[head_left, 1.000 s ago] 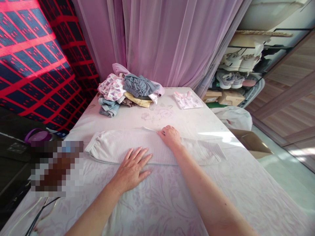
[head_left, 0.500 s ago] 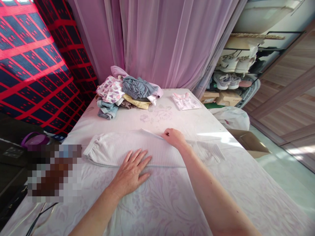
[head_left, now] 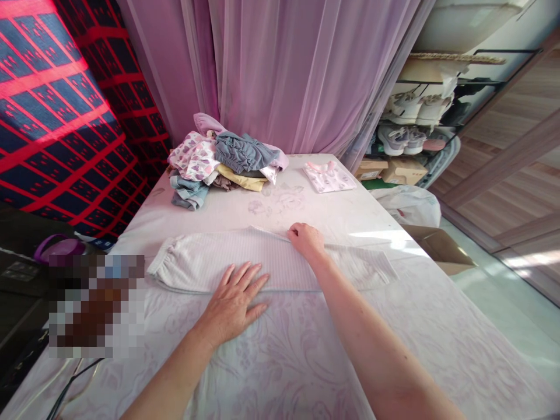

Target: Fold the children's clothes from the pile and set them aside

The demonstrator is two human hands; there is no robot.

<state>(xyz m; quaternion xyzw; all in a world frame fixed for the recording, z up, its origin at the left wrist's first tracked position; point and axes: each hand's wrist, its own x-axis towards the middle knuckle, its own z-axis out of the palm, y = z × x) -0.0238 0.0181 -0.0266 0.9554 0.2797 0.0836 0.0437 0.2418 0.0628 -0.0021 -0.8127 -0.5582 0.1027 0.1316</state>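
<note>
A pair of pale, finely striped pants [head_left: 196, 256] lies lengthwise across the table, folded in half. Its gathered elastic end points left and the narrower leg end points right. My left hand [head_left: 236, 297] rests flat with fingers spread, fingertips on the lower edge of the pants and palm on the tablecloth. At the far edge of the fabric, right of the middle, my right hand [head_left: 306, 239] is closed with the fingers curled, pinching the cloth edge. My right forearm hides part of the pants beneath it.
A heap of clothes [head_left: 236, 157] sits at the back left of the table [head_left: 289, 338]. A folded pink-and-white garment [head_left: 328, 177] lies at the back right. Off the right edge are an open cardboard box [head_left: 441, 248] and a shoe rack [head_left: 437, 125]. Cables [head_left: 72, 382] run at the lower left.
The camera view has shifted slightly. Both hands keep practically the same places on the pants.
</note>
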